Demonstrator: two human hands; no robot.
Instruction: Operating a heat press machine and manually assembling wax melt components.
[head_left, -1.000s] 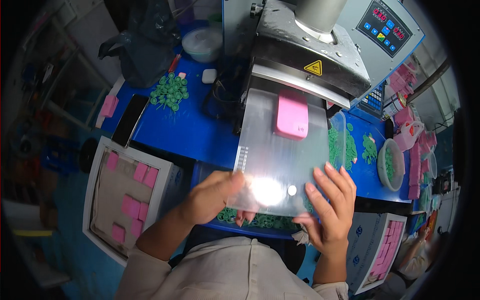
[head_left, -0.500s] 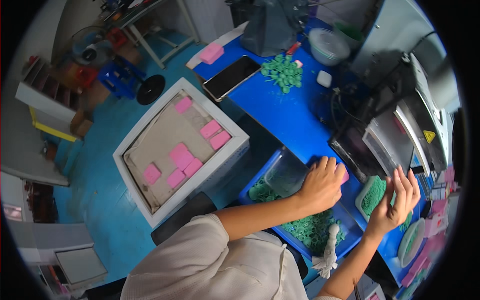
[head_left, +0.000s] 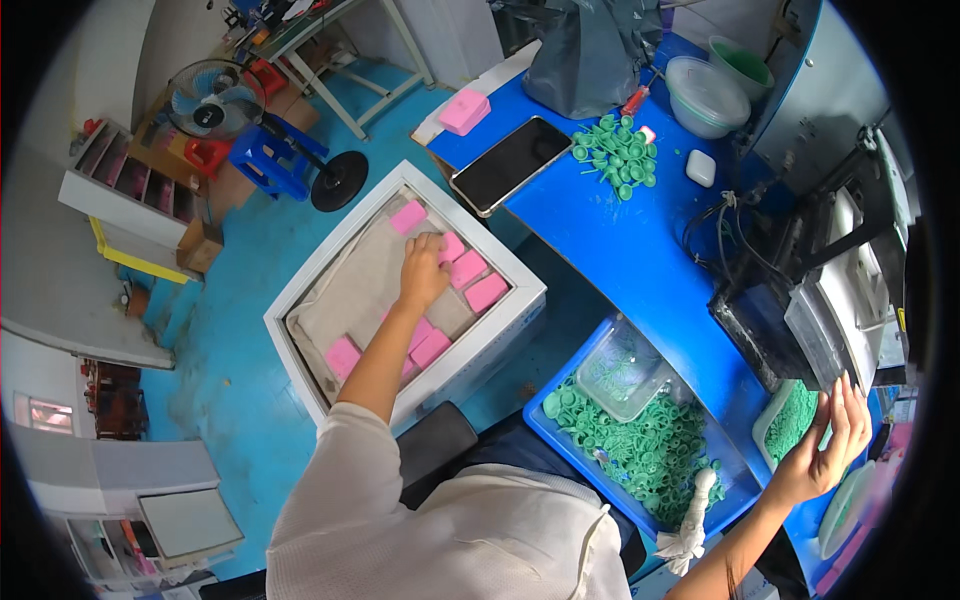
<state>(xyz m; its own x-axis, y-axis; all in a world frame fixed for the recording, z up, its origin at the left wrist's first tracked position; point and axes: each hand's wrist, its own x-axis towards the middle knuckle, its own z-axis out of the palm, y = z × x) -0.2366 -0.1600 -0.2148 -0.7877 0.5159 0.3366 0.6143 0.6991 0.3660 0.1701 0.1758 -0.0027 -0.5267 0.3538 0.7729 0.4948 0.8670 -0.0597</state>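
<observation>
My left hand (head_left: pixel 424 265) is closed over a pink block (head_left: pixel 450 247) at the right side of a sand-coloured padded bed inside a white-framed box (head_left: pixel 330 270). More pink blocks (head_left: pixel 486 291) lie around it, some partly hidden by my forearm. My right hand (head_left: pixel 820 445) is open at the right, its fingertips at the clear plate (head_left: pixel 815 335) on the dark metal press (head_left: pixel 855 310). A tub of small green pieces (head_left: pixel 785 425) is just left of that hand.
A blue table (head_left: pixel 600 240) holds a phone (head_left: pixel 510 165), green pieces (head_left: pixel 614 150), a white case (head_left: pixel 700 168), lidded bowl (head_left: pixel 705 95) and cables. A blue bin (head_left: pixel 550 430) of green scraps is below. A fan (head_left: pixel 208 105) and blue stool (head_left: pixel 268 160) stand back left.
My view has swung left from the press. My left hand has moved from the press with a pink block to the white-framed box. My right hand stays by the plate.
</observation>
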